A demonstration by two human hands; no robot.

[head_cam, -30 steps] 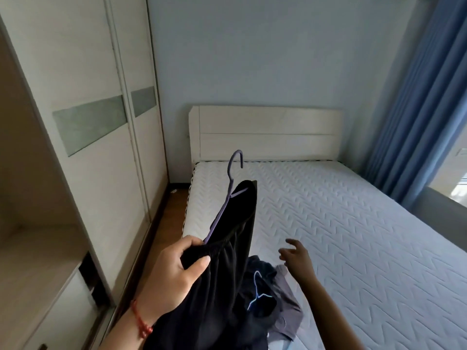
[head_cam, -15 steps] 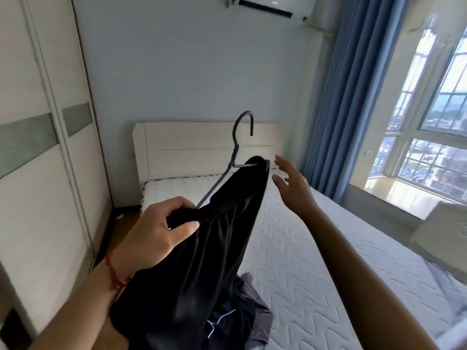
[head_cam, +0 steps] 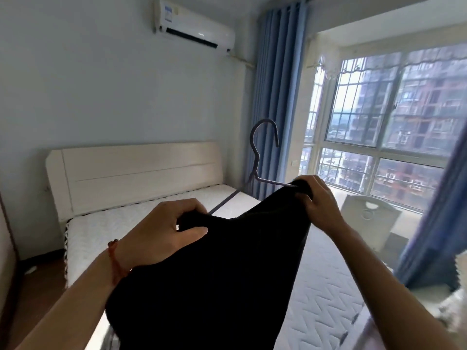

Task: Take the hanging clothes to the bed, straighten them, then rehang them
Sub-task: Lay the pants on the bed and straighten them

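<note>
i hold a black garment (head_cam: 214, 274) up over the bed (head_cam: 141, 218), both hands gripping its upper edge. my left hand (head_cam: 161, 233), a red string bracelet (head_cam: 116, 261) at the wrist, has its fingers curled over one end of the cloth with the thumb pressed along the front. my right hand (head_cam: 318, 200) pinches the other end, fingers folded round the fabric where it meets the shoulder of a thin grey wire hanger (head_cam: 262, 157). the hanger stands tilted between my hands and beyond them, its hook up in front of the blue curtain (head_cam: 275, 97); one arm of it runs down toward my left hand and the other runs into the cloth at my right. the garment sags between the two grips and hangs down out of the bottom of the view. how much of the hanger sits inside the cloth i cannot tell. below lies the bare white quilted mattress, with a pale wooden headboard (head_cam: 136, 170) against the wall. an air conditioner (head_cam: 194, 26) is mounted high above it. to the right a barred window (head_cam: 394, 127) looks out on apartment blocks, and a white chair (head_cam: 369, 218) stands near it.
</note>
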